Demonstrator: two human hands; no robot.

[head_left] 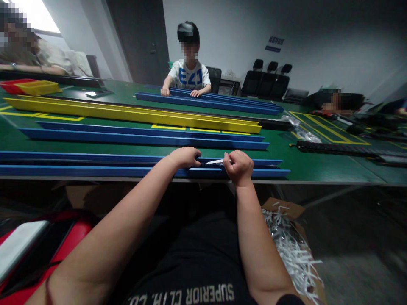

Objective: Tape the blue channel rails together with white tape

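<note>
My right hand [239,164] is closed in a fist around one end of a thin white strip [214,162]. The strip tapers to a point on its left, over the nearest blue channel [95,170]. At the same channel, my left hand [187,157] is curled with thumb and fingertips down in its groove; what they pinch, if anything, is hidden. This long blue channel lies along the near table edge, with a dark inside. Just behind it lies a second blue channel [143,139].
A long yellow channel [127,113] lies farther back on the green table [318,167]. Across the table, a person [190,74] has both hands on more blue channels [203,103]. Red and yellow trays [38,87] stand far left. A box of white paper strips [289,245] is beside my right arm.
</note>
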